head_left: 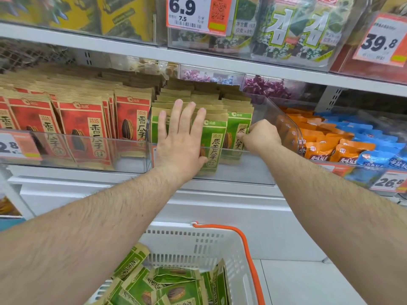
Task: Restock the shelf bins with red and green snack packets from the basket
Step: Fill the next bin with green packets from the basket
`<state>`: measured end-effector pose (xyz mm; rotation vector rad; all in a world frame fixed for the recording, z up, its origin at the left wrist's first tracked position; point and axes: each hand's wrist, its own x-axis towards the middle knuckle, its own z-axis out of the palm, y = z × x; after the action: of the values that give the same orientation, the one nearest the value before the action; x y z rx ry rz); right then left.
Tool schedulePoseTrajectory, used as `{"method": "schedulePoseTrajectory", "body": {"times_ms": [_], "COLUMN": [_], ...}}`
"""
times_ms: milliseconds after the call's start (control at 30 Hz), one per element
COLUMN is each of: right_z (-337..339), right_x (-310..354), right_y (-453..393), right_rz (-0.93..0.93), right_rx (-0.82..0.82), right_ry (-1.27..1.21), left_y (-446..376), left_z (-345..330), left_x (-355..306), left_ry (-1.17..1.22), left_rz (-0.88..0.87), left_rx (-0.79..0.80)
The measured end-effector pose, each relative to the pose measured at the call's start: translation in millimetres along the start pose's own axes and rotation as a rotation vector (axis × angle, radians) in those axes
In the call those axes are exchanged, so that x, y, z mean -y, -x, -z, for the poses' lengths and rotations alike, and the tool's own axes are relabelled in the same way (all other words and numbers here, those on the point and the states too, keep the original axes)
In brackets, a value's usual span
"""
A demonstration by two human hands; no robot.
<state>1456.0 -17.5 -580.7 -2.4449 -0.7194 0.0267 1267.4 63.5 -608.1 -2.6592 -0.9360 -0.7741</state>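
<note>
Green snack packets [214, 139] stand in rows inside a clear shelf bin [246, 170] at the middle of the shelf. My left hand [179, 137] presses flat, fingers straight, against the front packets on the bin's left side. My right hand [259, 136] has curled fingers that pinch the edge of the rightmost front green packet [239, 133]. Red snack packets [83, 130] fill the clear bin [72, 150] to the left. Below, a white basket [202, 241] with an orange handle holds several loose green packets [163, 287].
Orange packets [319, 146] and blue packets [374, 148] fill bins to the right. Price tags [189, 14] hang from the upper shelf, which carries seaweed packs [293, 29]. A white shelf ledge [220, 205] runs under the bins, above the basket.
</note>
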Motion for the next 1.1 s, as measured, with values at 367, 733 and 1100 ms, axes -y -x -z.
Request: {"method": "schedulePoseTrajectory", "body": {"times_ms": [367,733,1100], "right_z": [12,-17,-167], "right_x": [1,5,-27], "right_y": [11,95,181], "right_rz": [-0.013,0.512,0.710], "right_rx": [0.011,-0.582,0.253], "right_ry": [0.025,-0.072,0.182], "left_y": [-1,18,131], "left_z": [4,26,28], "left_x": [-2,10,94], "left_ry": [-0.012,0.003,0.007], "left_rz": [0.015,-0.083,-0.116], "left_rx": [0.050,0.067,0.508]}}
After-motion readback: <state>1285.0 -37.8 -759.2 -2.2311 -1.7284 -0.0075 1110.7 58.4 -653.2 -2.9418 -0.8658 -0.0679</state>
